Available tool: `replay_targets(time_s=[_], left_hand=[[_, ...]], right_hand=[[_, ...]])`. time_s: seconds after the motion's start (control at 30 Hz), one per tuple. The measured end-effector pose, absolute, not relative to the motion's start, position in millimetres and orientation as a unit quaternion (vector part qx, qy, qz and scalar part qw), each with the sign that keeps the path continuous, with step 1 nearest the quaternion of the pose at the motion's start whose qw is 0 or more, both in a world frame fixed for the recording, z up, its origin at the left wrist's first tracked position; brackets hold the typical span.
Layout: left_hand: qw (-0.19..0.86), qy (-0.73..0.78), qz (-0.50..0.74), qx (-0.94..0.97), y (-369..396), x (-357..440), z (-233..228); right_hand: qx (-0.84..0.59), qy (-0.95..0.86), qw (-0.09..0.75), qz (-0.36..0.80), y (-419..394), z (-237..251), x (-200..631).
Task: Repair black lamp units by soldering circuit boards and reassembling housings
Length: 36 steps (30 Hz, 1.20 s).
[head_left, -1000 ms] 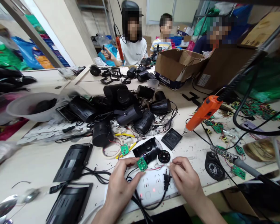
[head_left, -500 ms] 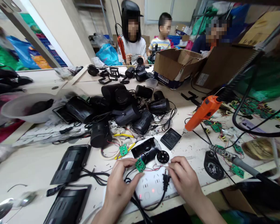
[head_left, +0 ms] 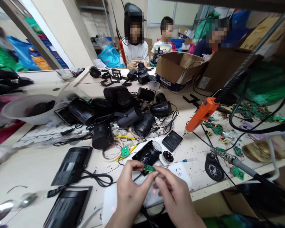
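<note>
My left hand [head_left: 129, 183] pinches a small green circuit board [head_left: 148, 168] between thumb and fingertips, above the white power strip [head_left: 110, 198]. My right hand [head_left: 172, 188] is closed, its fingertips meeting the board's right end; whatever lies between them is hidden. Just beyond the board lies an open black lamp housing [head_left: 142, 153] with wires inside and a clear round lens at its end. A white round part with a black slotted disc [head_left: 167, 156] sits to its right, wires running from it toward my right hand. A square black cover [head_left: 172, 141] lies farther back.
An orange electric screwdriver [head_left: 201, 114] hangs at the right, near a soldering iron [head_left: 242, 167] in a coiled holder. Black lamp housings [head_left: 128, 117] are piled mid-table. Green boards [head_left: 256, 110] lie at the right. Several people sit across the table beside a cardboard box [head_left: 178, 69].
My right hand has moved left from beside the disc part to meet my left hand at the board. The board has tilted flatter. The black plug on the power strip is now out of sight.
</note>
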<state>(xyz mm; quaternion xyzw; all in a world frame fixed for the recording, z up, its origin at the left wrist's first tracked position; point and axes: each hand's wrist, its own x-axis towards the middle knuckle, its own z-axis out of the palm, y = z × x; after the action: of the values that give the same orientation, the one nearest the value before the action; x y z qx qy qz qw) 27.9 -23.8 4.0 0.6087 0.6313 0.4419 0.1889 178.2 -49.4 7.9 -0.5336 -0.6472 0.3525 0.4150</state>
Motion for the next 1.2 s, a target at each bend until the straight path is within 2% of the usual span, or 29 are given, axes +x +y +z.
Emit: replay_targets(time_s=[0.17,0.3,0.47,0.67,0.8,0.9,1.03,1.2], left_hand=[[0.22,0.575,0.431,0.659,-26,20,-1],[0.166,0.578,0.393,0.696,-23,4,-6],[0.147,0.566,0.332,0.74,-18,-1,-7],[0.04,0.501,0.287,0.816,-14,3,-1],[0.002,0.491,0.28,0.825,-8,1,-2],[0.012,0.475,0.334,0.814,-10,-2,-1],[0.047,0.404,0.418,0.812,-25,-9,5],[0.166,0.392,0.353,0.833,-44,-17,20]], right_hand=[[-0.572,-0.617,0.437,0.317,-31,0,164],[-0.57,-0.624,0.435,0.31,-22,2,168],[-0.57,-0.631,0.431,0.303,-19,3,169],[-0.565,-0.671,0.403,0.263,-18,2,168],[-0.56,-0.667,0.418,0.258,-16,3,168],[-0.577,-0.632,0.438,0.274,-14,2,170],[-0.586,-0.577,0.447,0.352,-10,1,184],[-0.555,-0.615,0.403,0.389,-9,11,202]])
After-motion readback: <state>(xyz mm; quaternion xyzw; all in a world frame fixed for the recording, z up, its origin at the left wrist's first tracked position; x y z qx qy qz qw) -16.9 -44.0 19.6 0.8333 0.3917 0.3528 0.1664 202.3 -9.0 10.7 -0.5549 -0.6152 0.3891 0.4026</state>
